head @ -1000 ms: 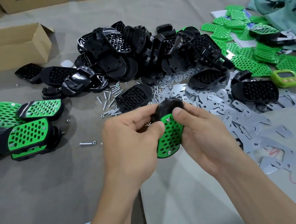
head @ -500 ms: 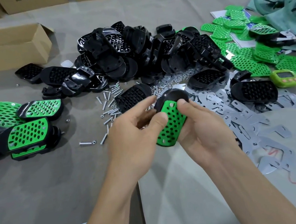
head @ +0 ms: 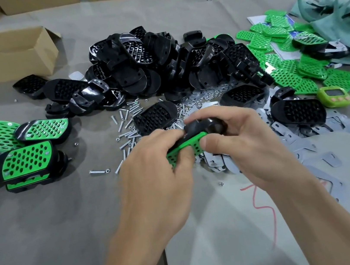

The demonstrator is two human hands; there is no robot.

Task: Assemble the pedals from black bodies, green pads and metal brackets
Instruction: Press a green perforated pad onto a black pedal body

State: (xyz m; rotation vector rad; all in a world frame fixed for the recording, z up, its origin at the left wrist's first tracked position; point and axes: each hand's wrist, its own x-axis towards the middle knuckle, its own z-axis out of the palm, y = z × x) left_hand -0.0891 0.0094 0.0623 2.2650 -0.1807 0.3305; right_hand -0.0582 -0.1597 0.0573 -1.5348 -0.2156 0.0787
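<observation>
Both my hands hold one pedal (head: 190, 144) above the table's middle: a black body with a green perforated pad on it, tilted almost edge-on to me. My left hand (head: 152, 172) grips its near left end. My right hand (head: 239, 143) wraps its far rounded black end, thumb on the green pad. A big heap of black bodies (head: 155, 67) lies behind. Loose green pads (head: 282, 52) lie at the right. Flat metal brackets (head: 288, 138) spread under and right of my hands. Several finished pedals (head: 26, 159) lie at the left.
Loose screws (head: 127, 125) and nuts are scattered just beyond my left hand. An open cardboard box (head: 3, 55) stands at the back left. A green timer (head: 334, 96) sits at the right. A grey board (head: 230, 237) lies under my forearms.
The pedal has turned from pad facing me to nearly edge-on and lies flatter. Both hands moved slightly away from me and kept hold of it.
</observation>
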